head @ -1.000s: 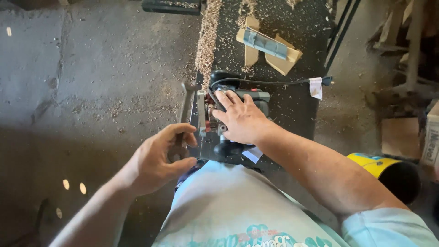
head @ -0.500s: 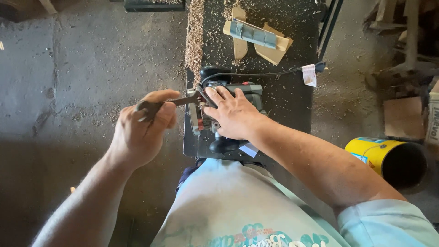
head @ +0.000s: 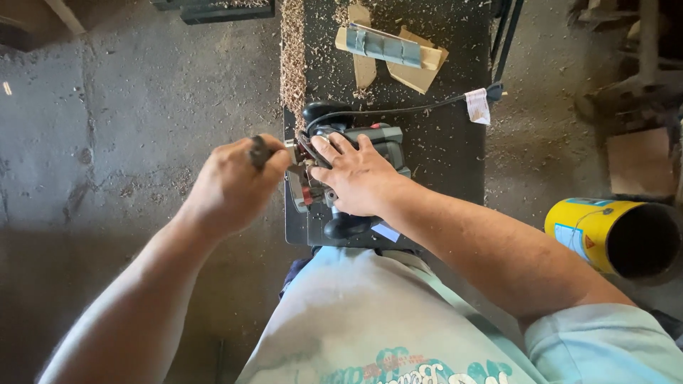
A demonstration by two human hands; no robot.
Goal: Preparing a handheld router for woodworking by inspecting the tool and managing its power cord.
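Head view, looking straight down at a dark desk point(head: 441, 149) dusted with wood shavings. On its near left corner, a grey and black power tool point(head: 356, 178) with a red detail on its side, lying just in front of the body. Right hand point(head: 356, 174) spread flat over the top of the tool, fingers open and pressing down, not closed around anything. Left hand point(head: 231, 188) clenched around a small dark metal tool point(head: 260, 151), maybe a key or wrench, exact kind hard to tell; its tip touching the left side of the power tool, just beside the right fingertips. Black cable point(head: 398, 110) running from the back of the power tool across the desk toward a white tag point(head: 478, 107) near the right edge. Further back on the desk, some pale wood offcuts point(head: 420, 71) with a grey ribbed metal piece point(head: 384, 44) lying on top of them. Along the left edge of the desk, a long strip of sawdust point(head: 292, 57). On the concrete floor point(head: 107, 142), to the right and well apart from the desk, a yellow can point(head: 590, 231) lying on its side, open mouth to the right. At the bottom, a light shirt point(head: 370, 320) with a printed pattern.
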